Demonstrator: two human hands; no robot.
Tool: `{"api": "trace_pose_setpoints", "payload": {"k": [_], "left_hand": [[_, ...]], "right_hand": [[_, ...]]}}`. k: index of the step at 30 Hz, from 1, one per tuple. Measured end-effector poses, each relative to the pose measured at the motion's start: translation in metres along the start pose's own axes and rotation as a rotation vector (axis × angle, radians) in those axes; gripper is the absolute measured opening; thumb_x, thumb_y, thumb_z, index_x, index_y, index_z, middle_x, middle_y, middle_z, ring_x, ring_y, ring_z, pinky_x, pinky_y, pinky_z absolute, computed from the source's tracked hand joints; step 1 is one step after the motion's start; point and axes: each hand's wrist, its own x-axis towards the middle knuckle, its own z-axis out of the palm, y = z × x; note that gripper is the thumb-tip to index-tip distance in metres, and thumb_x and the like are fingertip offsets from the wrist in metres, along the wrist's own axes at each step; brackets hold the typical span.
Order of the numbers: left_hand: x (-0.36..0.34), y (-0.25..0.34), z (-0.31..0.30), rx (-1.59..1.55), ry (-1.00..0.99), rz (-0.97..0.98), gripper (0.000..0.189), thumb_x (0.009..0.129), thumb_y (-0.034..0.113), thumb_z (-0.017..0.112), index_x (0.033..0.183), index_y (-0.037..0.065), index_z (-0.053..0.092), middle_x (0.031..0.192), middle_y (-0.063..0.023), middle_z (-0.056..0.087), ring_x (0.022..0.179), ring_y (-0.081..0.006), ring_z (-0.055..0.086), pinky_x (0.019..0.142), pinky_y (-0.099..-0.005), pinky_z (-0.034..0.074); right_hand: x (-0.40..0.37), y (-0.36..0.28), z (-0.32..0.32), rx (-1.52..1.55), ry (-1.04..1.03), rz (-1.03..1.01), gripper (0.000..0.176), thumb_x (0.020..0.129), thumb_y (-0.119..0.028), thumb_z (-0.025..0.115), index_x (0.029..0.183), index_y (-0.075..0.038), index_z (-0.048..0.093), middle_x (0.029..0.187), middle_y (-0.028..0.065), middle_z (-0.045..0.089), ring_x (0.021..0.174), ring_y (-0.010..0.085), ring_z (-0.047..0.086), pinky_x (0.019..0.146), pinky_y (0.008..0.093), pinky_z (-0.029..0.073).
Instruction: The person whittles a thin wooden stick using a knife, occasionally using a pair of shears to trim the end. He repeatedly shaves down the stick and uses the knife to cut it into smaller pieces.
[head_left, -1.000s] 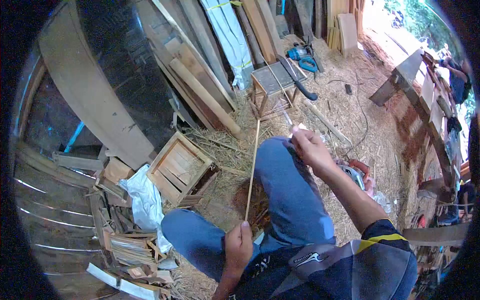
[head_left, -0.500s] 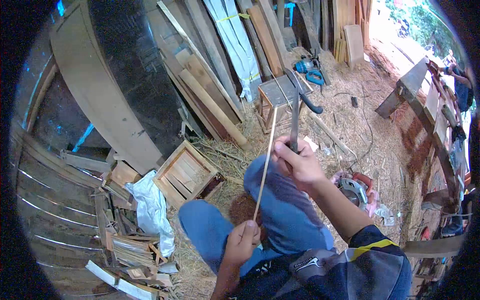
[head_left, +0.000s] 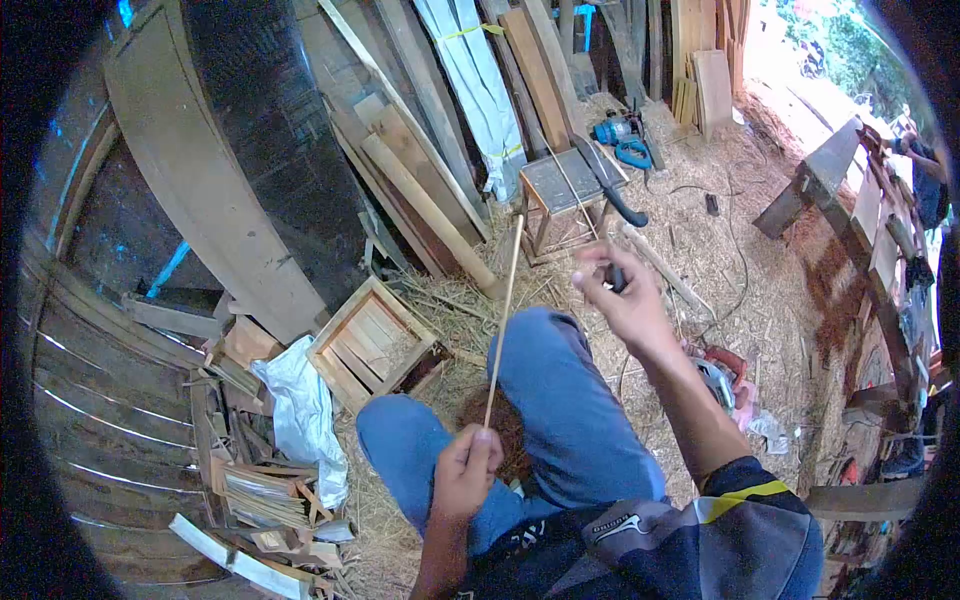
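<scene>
My left hand (head_left: 466, 472) is closed low between my knees around the bottom end of a thin wooden stick (head_left: 507, 310). The stick slants upward and away from me, its tip near the small stool. Over my right knee, my right hand (head_left: 632, 305) is curled about the dark handle of a knife (head_left: 617, 279), the index finger raised. The blade does not show clearly from this angle. A gap separates the right hand from the stick. On the small stool (head_left: 545, 188) lie a long tool with a curved black handle (head_left: 625, 207) and another thin stick (head_left: 567, 172).
An upturned wooden stool or box frame (head_left: 335, 377) lies left of my knees. A circular saw (head_left: 725, 375) sits on the shavings to the right. Behind the stool is a blue power tool (head_left: 622, 140). Planks (head_left: 425, 200) lean on the wall. A person (head_left: 925, 165) is at far right.
The knife has turned in my right hand, so its long blade no longer shows upright, and that hand has moved slightly right. My left hand and the stick have shifted left.
</scene>
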Motion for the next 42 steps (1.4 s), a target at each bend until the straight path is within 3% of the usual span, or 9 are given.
{"api": "trace_pose_setpoints", "payload": {"k": [3, 7, 8, 12, 28, 31, 34, 40, 42], "left_hand": [[0.012, -0.001, 0.011, 0.020, -0.030, 0.134, 0.024, 0.112, 0.022, 0.044, 0.099, 0.006, 0.057, 0.069, 0.0039, 0.047, 0.057, -0.0029, 0.038, 0.050, -0.0215, 0.030], [0.022, -0.011, 0.015, 0.015, -0.075, 0.075, 0.020, 0.111, 0.018, 0.044, 0.108, 0.006, 0.059, 0.071, 0.0044, 0.047, 0.059, -0.0031, 0.039, 0.053, -0.0218, 0.033], [0.025, -0.015, 0.016, 0.042, -0.068, 0.066, 0.020, 0.111, 0.018, 0.044, 0.108, 0.006, 0.059, 0.071, 0.0044, 0.047, 0.060, -0.0032, 0.040, 0.054, -0.0219, 0.034], [0.036, -0.019, 0.021, 0.184, -0.008, 0.143, 0.018, 0.109, 0.015, 0.043, 0.104, 0.005, 0.057, 0.073, 0.0038, 0.047, 0.065, -0.0044, 0.042, 0.058, -0.0238, 0.036], [0.045, -0.020, 0.027, 0.409, 0.026, 0.239, 0.020, 0.108, 0.018, 0.045, 0.104, 0.004, 0.058, 0.069, -0.0070, 0.051, 0.060, -0.0161, 0.052, 0.060, -0.0354, 0.044], [0.048, -0.026, 0.026, 0.466, 0.071, 0.371, 0.018, 0.108, 0.018, 0.046, 0.109, 0.004, 0.058, 0.069, -0.0069, 0.052, 0.059, -0.0160, 0.052, 0.059, -0.0358, 0.044], [0.039, -0.004, 0.037, 0.391, 0.119, 0.189, 0.016, 0.107, 0.017, 0.047, 0.106, 0.004, 0.057, 0.069, -0.0060, 0.052, 0.060, -0.0150, 0.052, 0.060, -0.0342, 0.044], [0.047, -0.023, 0.028, 0.506, 0.077, 0.398, 0.019, 0.109, 0.019, 0.045, 0.111, 0.005, 0.057, 0.068, -0.0033, 0.048, 0.061, -0.0111, 0.048, 0.059, -0.0315, 0.042], [0.044, -0.021, 0.030, 0.365, 0.071, 0.250, 0.017, 0.108, 0.017, 0.045, 0.110, 0.005, 0.056, 0.068, -0.0035, 0.049, 0.061, -0.0113, 0.049, 0.059, -0.0319, 0.043]], "right_hand": [[-0.017, 0.002, 0.005, -0.054, -0.110, 0.010, 0.015, 0.097, -0.017, 0.070, 0.106, -0.006, 0.066, 0.078, -0.0052, 0.056, 0.068, 0.0047, 0.047, 0.059, 0.0248, 0.036], [-0.033, 0.008, -0.002, -0.383, -0.268, -0.045, 0.028, 0.101, -0.030, 0.064, 0.095, -0.003, 0.062, 0.071, 0.0040, 0.053, 0.065, 0.0128, 0.046, 0.060, 0.0330, 0.042], [-0.037, 0.010, -0.004, -0.439, -0.296, -0.138, 0.032, 0.100, -0.034, 0.064, 0.092, -0.003, 0.060, 0.068, 0.0129, 0.056, 0.060, 0.0222, 0.055, 0.060, 0.0378, 0.046], [-0.052, 0.005, -0.009, -0.714, -0.341, -0.245, 0.041, 0.098, -0.049, 0.059, 0.087, -0.009, 0.062, 0.069, 0.0185, 0.064, 0.063, 0.0420, 0.066, 0.056, 0.0527, 0.050], [-0.063, 0.010, -0.002, -0.923, -0.399, -0.298, 0.052, 0.097, -0.056, 0.057, 0.074, -0.010, 0.063, 0.061, 0.0165, 0.063, 0.057, 0.0389, 0.066, 0.052, 0.0507, 0.050], [-0.063, 0.009, -0.002, -0.906, -0.406, -0.298, 0.051, 0.097, -0.056, 0.057, 0.075, -0.010, 0.063, 0.061, 0.0162, 0.063, 0.057, 0.0387, 0.065, 0.052, 0.0506, 0.050], [-0.063, 0.009, -0.002, -0.912, -0.413, -0.295, 0.051, 0.097, -0.056, 0.057, 0.075, -0.010, 0.063, 0.060, 0.0162, 0.063, 0.057, 0.0386, 0.066, 0.052, 0.0505, 0.050], [-0.065, 0.006, -0.001, -0.894, -0.394, -0.285, 0.050, 0.096, -0.055, 0.059, 0.075, -0.010, 0.063, 0.060, 0.0171, 0.063, 0.057, 0.0388, 0.066, 0.052, 0.0506, 0.051], [-0.065, 0.006, -0.001, -0.897, -0.397, -0.292, 0.045, 0.094, -0.050, 0.064, 0.074, -0.010, 0.061, 0.060, 0.0149, 0.061, 0.056, 0.0369, 0.064, 0.052, 0.0480, 0.048]]}}
